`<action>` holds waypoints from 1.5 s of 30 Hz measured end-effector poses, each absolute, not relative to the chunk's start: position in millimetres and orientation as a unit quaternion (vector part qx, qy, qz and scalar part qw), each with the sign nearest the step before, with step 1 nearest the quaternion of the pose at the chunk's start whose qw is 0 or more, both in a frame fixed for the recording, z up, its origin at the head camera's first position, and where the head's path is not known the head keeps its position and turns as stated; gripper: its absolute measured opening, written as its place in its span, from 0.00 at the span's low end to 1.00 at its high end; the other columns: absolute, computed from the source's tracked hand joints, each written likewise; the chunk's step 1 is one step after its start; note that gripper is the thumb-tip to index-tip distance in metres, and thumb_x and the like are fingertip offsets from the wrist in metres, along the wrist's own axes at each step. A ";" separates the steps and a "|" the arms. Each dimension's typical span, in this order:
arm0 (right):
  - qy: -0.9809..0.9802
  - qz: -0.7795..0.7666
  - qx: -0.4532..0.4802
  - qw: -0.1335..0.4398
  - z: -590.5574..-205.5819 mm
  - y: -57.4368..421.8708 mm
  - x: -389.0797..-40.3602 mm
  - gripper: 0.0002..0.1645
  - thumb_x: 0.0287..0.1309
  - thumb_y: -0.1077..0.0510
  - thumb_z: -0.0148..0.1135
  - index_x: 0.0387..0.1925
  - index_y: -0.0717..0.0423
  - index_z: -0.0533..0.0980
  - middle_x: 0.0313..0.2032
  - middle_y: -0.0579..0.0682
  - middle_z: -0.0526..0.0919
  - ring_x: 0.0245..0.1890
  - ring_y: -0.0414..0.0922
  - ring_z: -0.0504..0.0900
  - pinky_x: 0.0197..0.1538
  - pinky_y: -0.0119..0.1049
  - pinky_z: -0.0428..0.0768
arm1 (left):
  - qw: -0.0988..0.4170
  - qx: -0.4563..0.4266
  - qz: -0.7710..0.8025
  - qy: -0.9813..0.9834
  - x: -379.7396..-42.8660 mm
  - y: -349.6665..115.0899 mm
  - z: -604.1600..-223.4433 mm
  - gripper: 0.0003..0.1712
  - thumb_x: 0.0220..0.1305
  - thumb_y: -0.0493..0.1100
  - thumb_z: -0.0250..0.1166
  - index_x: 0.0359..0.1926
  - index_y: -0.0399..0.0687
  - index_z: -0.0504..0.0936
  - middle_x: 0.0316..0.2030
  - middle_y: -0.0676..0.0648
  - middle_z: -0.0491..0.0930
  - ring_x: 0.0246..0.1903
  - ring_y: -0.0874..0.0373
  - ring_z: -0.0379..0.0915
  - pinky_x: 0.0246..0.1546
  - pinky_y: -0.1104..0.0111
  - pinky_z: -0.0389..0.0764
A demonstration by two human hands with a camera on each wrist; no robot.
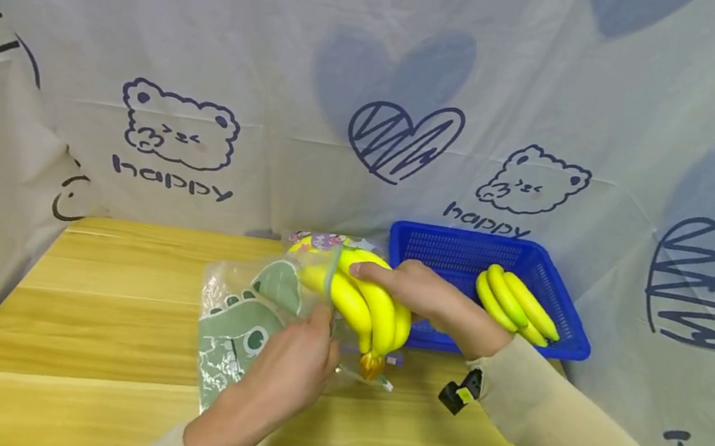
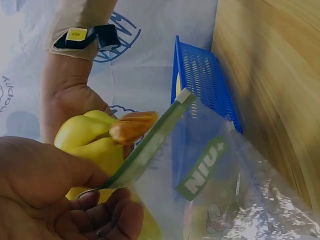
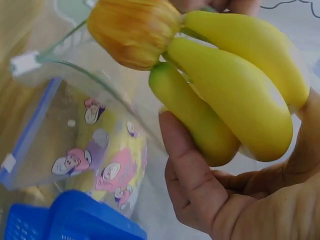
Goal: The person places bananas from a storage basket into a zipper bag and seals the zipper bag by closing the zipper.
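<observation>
My right hand (image 1: 417, 289) grips a bunch of yellow bananas (image 1: 377, 310), its brown-orange stem end toward me. In the right wrist view the fingers (image 3: 187, 165) curl round the bananas from below. The far end of the bunch lies inside the mouth of a clear zip bag (image 1: 279, 296) printed with a green cartoon animal. My left hand (image 1: 297, 358) pinches the bag's green zip edge (image 2: 150, 145) between thumb and fingers, close beside the bunch. A white slider (image 2: 184, 95) sits on that zip edge.
A blue basket (image 1: 574, 339) at the back right holds another banana bunch (image 1: 513, 302). Behind the held bunch lies a second zip bag (image 3: 75, 155) with pink cartoon prints and yellow contents. A printed white cloth (image 1: 285, 149) hangs behind the wooden table (image 1: 104, 315).
</observation>
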State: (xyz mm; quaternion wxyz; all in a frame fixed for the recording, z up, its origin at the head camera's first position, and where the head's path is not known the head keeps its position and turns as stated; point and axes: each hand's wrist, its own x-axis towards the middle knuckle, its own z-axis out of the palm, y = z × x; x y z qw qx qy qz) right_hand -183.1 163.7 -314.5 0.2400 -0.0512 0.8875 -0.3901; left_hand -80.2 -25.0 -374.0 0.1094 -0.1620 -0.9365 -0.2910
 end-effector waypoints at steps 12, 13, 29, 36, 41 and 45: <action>0.843 -0.490 -0.009 0.222 -332.6 155.9 -172.6 0.35 0.61 0.29 0.66 0.38 0.60 0.81 0.30 0.52 0.86 0.26 0.44 0.85 0.32 0.37 0.85 | 0.028 -0.151 -0.358 -0.921 -80.4 -31.7 -363.2 0.12 0.63 0.35 0.61 0.44 0.43 0.67 0.20 0.51 0.70 0.17 0.57 0.65 0.18 0.65 0.69; 0.862 -0.463 -0.020 0.205 -333.3 153.9 -168.3 0.36 0.60 0.29 0.67 0.38 0.59 0.81 0.30 0.52 0.86 0.26 0.44 0.85 0.32 0.37 0.85 | 0.025 -0.145 -0.366 -0.919 -80.4 -32.0 -362.2 0.12 0.64 0.35 0.60 0.45 0.43 0.67 0.20 0.51 0.70 0.17 0.58 0.65 0.19 0.66 0.70; 0.955 -0.235 -0.143 0.108 -326.9 117.8 -164.0 0.30 0.59 0.34 0.68 0.38 0.56 0.75 0.32 0.51 0.77 0.29 0.45 0.77 0.31 0.34 0.75 | 0.035 -0.083 -0.422 -0.902 -84.9 -39.8 -334.0 0.07 0.69 0.37 0.55 0.45 0.43 0.68 0.22 0.51 0.68 0.18 0.60 0.62 0.21 0.67 0.66; 0.960 -0.201 -0.118 0.151 -334.3 110.8 -170.5 0.49 0.55 0.32 0.71 0.59 0.69 0.71 0.49 0.59 0.78 0.41 0.50 0.77 0.47 0.40 0.80 | 0.073 -0.101 -0.326 -0.937 -93.0 -43.0 -342.2 0.12 0.74 0.41 0.57 0.30 0.47 0.70 0.22 0.49 0.67 0.21 0.55 0.63 0.23 0.64 0.67; 0.955 -0.192 -0.129 0.183 -341.6 107.4 -178.1 0.54 0.55 0.35 0.69 0.64 0.76 0.67 0.58 0.67 0.77 0.42 0.52 0.78 0.54 0.44 0.80 | 0.170 -0.111 -0.183 -0.962 -93.8 -39.6 -346.3 0.17 0.69 0.49 0.64 0.25 0.46 0.75 0.23 0.48 0.71 0.24 0.49 0.67 0.28 0.57 0.69; 0.959 -0.177 -0.124 0.181 -348.0 104.0 -180.4 0.58 0.56 0.32 0.68 0.67 0.79 0.65 0.63 0.70 0.75 0.49 0.55 0.79 0.62 0.49 0.79 | 0.254 -0.104 -0.101 -0.956 -98.0 -42.0 -349.2 0.20 0.63 0.49 0.69 0.22 0.44 0.75 0.19 0.47 0.71 0.22 0.47 0.68 0.25 0.58 0.66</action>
